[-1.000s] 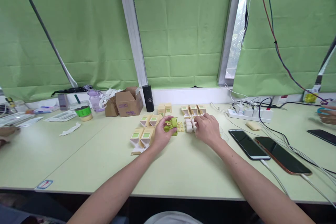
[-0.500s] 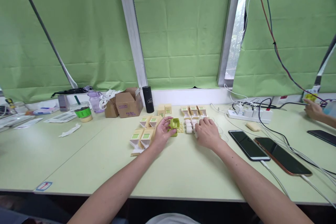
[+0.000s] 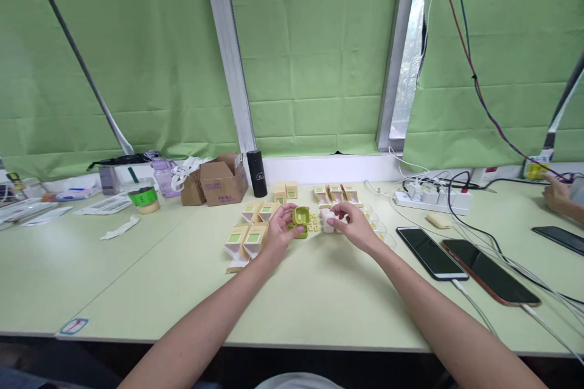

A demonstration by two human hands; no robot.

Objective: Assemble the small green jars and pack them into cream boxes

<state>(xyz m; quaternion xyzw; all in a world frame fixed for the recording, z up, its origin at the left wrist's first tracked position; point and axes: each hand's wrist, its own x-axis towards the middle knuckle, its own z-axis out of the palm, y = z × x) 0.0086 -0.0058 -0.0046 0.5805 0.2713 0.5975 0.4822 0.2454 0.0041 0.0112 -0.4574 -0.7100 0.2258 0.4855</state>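
My left hand [image 3: 281, 228] is closed on a small green hinged case [image 3: 301, 216], its lid raised and its inside facing me. Just right of the case lie several tiny yellow pieces [image 3: 313, 223] on the table. My right hand [image 3: 353, 225] reaches over a cluster of small white blocks [image 3: 327, 220], thumb and fingers pinched around a white block that they partly hide. Behind and right of that hand are clear plastic pieces [image 3: 376, 222]. Folded cardboard boxes with green windows [image 3: 253, 237] stand left of my left hand.
More small boxes [image 3: 336, 195] stand at the back, near a black bottle [image 3: 257, 174] and a brown carton [image 3: 223, 180]. On the right lie two phones [image 3: 432, 253] with cables and a power strip [image 3: 433, 199]. Another person's hand [image 3: 557, 194] is at the far right.
My right hand has shifted slightly left and turned, its thumb now showing beside the white blocks. My left hand still holds the green case, moved slightly. The other person's hand has moved right.
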